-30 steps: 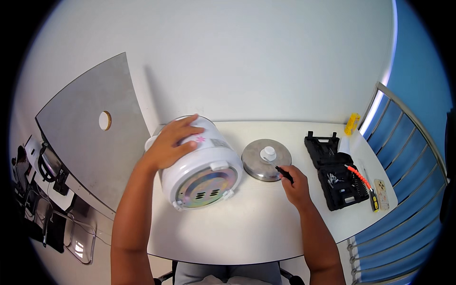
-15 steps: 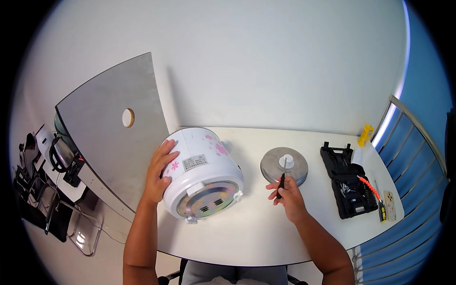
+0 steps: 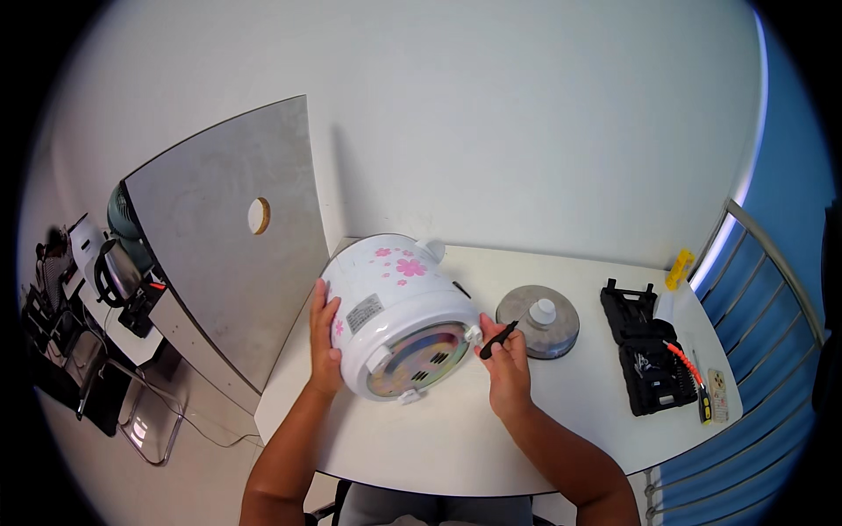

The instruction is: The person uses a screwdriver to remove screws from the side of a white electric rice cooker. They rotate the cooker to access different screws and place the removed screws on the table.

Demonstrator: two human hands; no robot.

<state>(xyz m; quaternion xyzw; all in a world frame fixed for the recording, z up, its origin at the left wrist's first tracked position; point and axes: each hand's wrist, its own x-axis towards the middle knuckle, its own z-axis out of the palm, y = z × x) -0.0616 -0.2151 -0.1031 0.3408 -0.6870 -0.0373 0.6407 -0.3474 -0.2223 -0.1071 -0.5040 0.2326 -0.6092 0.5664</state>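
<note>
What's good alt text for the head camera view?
A person's left hand braces a tipped, flowered white cooker; the right hand holds a black-handled tool near the cooker's base. A metal lid and open tool case sit farther right on the table.

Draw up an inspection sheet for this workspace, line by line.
Surface: white table, bearing the lid and tools.
Job's things: white flowered cooker, tipped, base toward the person; steel lid with white knob, right of the cooker; black-handled screwdriver.
Clutter: open black tool case, orange-shafted tool and yellow object at right.
Hands: left hand against the cooker's side; right hand gripping the screwdriver.
Cables: thin cable on the floor, left.
Surroundings: pale wall behind, grey panel and kettle left, metal rail right.
</note>
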